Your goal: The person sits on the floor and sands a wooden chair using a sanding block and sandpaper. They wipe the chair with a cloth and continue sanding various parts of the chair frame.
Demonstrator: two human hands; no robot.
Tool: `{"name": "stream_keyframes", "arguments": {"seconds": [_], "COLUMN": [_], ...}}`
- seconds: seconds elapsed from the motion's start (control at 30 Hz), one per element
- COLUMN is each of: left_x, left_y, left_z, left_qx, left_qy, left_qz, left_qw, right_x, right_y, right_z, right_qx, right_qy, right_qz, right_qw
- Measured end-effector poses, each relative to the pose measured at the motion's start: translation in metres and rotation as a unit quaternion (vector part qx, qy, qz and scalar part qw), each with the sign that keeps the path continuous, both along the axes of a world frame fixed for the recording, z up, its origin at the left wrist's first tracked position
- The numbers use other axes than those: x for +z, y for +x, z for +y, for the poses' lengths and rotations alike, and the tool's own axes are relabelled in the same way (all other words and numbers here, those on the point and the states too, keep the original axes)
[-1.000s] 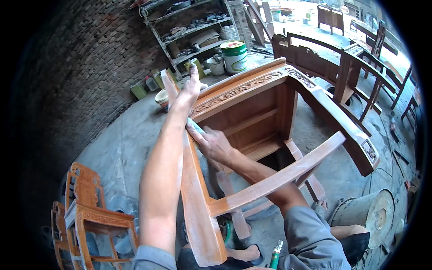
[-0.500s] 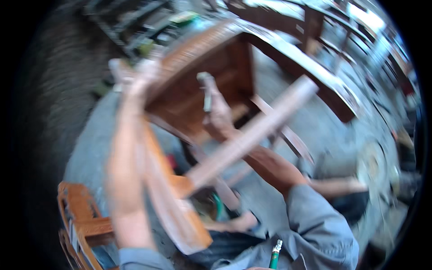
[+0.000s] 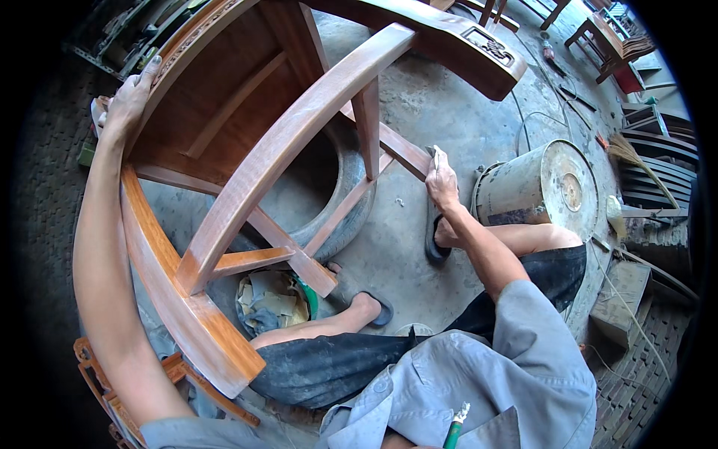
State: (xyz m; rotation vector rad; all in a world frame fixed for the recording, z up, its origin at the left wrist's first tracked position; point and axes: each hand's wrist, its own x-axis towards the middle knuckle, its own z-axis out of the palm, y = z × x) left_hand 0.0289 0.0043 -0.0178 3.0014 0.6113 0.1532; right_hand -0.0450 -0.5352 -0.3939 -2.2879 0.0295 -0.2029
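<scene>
A brown wooden chair [image 3: 277,150] lies tipped before me, its seat underside [image 3: 232,97] facing me and several legs and rails reaching toward me. Pale, dusty patches cover parts of the wood. At the far left, my left hand [image 3: 129,103] is closed around the carved edge of the seat frame. My right hand [image 3: 443,183] is at the end of a chair leg [image 3: 404,150], fingers closed on a thin folded piece that looks like sandpaper [image 3: 431,152]; most of it is hidden by the fingers.
A tyre [image 3: 355,202] lies under the chair. A dirty bucket [image 3: 523,187] rests on its side at my right, near a broom [image 3: 636,161]. A container of scraps [image 3: 273,299] stands between my legs. Another carved wooden piece [image 3: 176,370] is at lower left.
My right hand has moved right, from before the seat underside to the leg's end. The chair now appears higher and further left, with my left hand still at its edge.
</scene>
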Motion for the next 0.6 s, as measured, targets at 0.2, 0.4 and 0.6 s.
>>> {"name": "stream_keyframes", "arguments": {"seconds": [0.2, 0.4, 0.6], "left_x": [-0.006, -0.012, 0.007], "left_y": [0.000, -0.004, -0.032], "left_z": [0.079, 0.038, 0.023], "left_qx": [-0.030, -0.009, 0.015], "left_qy": [0.021, -0.079, -0.098], "left_qz": [-0.006, -0.066, -0.065], "left_qw": [0.999, 0.995, 0.993], "right_x": [0.004, 0.052, 0.040], "right_y": [-0.055, -0.129, -0.120], "right_z": [0.017, -0.013, 0.026], "right_qx": [0.037, 0.119, 0.207], "right_qy": [-0.015, -0.173, -0.243], "right_qz": [-0.082, -0.090, -0.048], "right_qw": [0.996, 0.974, 0.947]}}
